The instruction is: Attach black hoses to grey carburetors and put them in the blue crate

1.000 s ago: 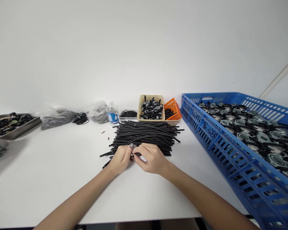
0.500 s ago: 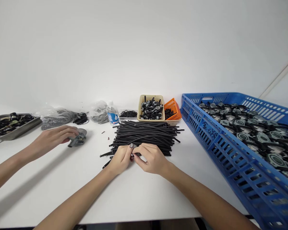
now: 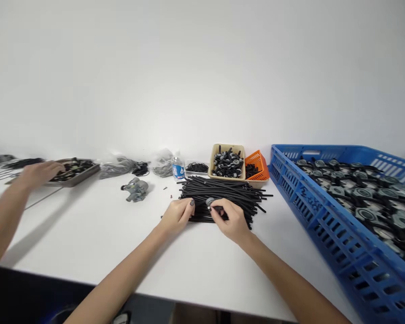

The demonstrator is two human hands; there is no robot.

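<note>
My right hand point(image 3: 232, 221) pinches a small black fitting with a grey round cap point(image 3: 209, 202) between thumb and fingertips. Just left of it, my left hand point(image 3: 177, 217) is closed, thumb pressed against the curled forefinger; whatever it may hold is hidden. Both hands are over the near edge of a pile of black rubber tubes point(image 3: 222, 191). A grey moulded part point(image 3: 136, 189) lies on the white table to the left, touched by no hand.
Behind the pile stand a cream bin point(image 3: 210, 170) of similar fittings, an orange basket point(image 3: 264, 169) and a bottle point(image 3: 178, 168). A blue crate point(image 3: 310, 202) of grey assemblies fills the right. Far left, a co-worker's hand point(image 3: 40, 174) reaches over a metal tray point(image 3: 77, 177).
My hands have come apart, the right one keeping the capped fitting. The co-worker's hand has let go of the grey part and moved left to the tray. The view has swung left.
</note>
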